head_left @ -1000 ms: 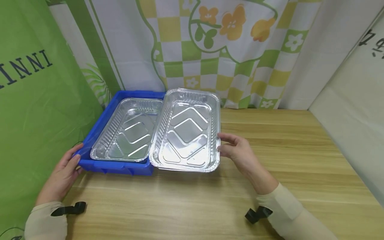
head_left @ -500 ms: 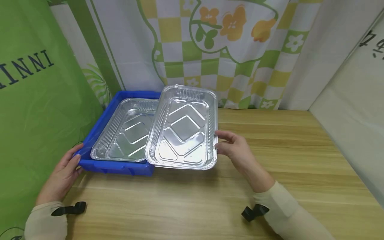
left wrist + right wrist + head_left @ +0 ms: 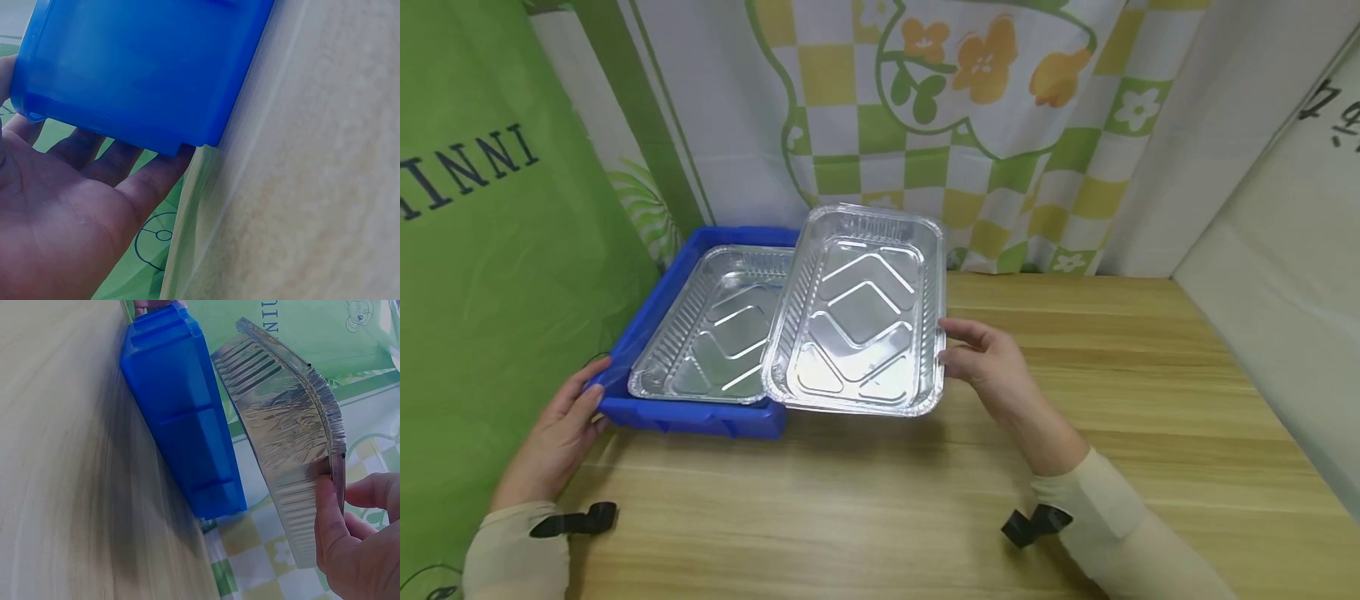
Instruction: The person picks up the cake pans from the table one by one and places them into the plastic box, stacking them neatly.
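My right hand [image 3: 992, 358] pinches the right rim of a silver foil tray [image 3: 857, 312], thumb on one side and fingers on the other. In the right wrist view this foil tray [image 3: 281, 425] is lifted above the blue bin [image 3: 181, 419], tilted. From the head, its left edge overlaps a second foil tray [image 3: 722, 333], which lies inside the blue bin [image 3: 692, 417]. At the bin's near left corner my left hand [image 3: 561, 429] grips the wall; the left wrist view shows the fingers [image 3: 156, 181] around the outside of the blue bin [image 3: 137, 69].
The bin stands on a wooden table [image 3: 880, 508], close to a green cloth [image 3: 490, 233] on the left. A patterned curtain [image 3: 917, 158] hangs at the back, and a pale cloth wall [image 3: 1285, 250] rises on the right.
My right hand has raised the foil tray and moved it slightly left, so it covers more of the bin. The left hand stays on the bin's corner.
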Demonstrator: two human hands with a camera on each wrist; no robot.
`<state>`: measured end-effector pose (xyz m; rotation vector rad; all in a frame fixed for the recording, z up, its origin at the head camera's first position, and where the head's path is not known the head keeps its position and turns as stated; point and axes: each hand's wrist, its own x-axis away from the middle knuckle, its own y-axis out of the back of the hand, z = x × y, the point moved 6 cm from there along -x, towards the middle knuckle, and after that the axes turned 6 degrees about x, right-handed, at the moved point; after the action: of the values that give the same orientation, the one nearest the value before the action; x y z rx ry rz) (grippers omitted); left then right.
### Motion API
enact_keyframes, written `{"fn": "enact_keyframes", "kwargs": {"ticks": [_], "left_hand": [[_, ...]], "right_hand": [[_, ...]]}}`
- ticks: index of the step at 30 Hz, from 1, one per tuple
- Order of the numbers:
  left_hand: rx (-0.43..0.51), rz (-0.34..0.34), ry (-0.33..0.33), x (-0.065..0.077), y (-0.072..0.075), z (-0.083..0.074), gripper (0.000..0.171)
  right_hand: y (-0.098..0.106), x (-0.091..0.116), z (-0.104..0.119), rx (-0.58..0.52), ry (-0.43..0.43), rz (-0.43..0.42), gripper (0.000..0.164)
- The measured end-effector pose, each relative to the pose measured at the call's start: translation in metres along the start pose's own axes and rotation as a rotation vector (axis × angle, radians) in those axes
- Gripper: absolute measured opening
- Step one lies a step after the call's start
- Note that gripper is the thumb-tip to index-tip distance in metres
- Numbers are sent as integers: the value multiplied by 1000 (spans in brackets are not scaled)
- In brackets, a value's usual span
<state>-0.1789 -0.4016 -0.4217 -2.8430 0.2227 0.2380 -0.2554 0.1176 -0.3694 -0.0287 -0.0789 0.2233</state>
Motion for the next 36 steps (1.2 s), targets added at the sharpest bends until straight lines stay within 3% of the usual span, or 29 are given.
{"fn": "enact_keyframes", "kwargs": {"ticks": [6, 21, 36], "left_hand": [[25, 13, -22, -1, 0, -1, 47], [53, 51, -44, -11, -32, 10, 46], [78, 57, -45, -19, -66, 33, 46]], "right_hand": [[-13, -3, 2, -43, 20, 35, 55], [-14, -2, 5, -84, 52, 32, 51], [-15, -4, 2, -93, 63, 22, 50]]}}
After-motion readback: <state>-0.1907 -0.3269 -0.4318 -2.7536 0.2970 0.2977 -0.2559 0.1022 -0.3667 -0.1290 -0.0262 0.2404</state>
